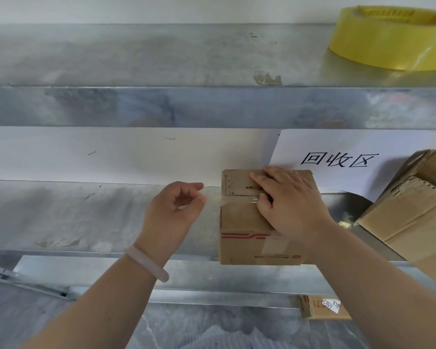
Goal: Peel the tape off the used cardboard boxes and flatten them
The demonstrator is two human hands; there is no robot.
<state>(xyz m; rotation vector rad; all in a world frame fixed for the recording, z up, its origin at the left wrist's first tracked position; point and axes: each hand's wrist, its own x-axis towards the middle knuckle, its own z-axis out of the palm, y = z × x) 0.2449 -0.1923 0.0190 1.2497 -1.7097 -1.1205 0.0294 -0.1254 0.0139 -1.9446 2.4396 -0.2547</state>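
1. Cardboard box (239, 222) top is partly hidden under the right hand (290, 205); second box (413, 212) and yellow tape roll (390, 39) are cut off at the right.
2. Small, brown, red-striped, on the metal shelf (86, 215); clear tape (227, 199) stretches left off its seam.
3. Left hand (173, 210) fingers pinch the tape end; right fingers press flat on top.
4. Two boxes, one roll.

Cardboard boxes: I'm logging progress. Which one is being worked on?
The small red-striped box, pressed by the right hand while the left hand pinches its tape; the larger box lies untouched.
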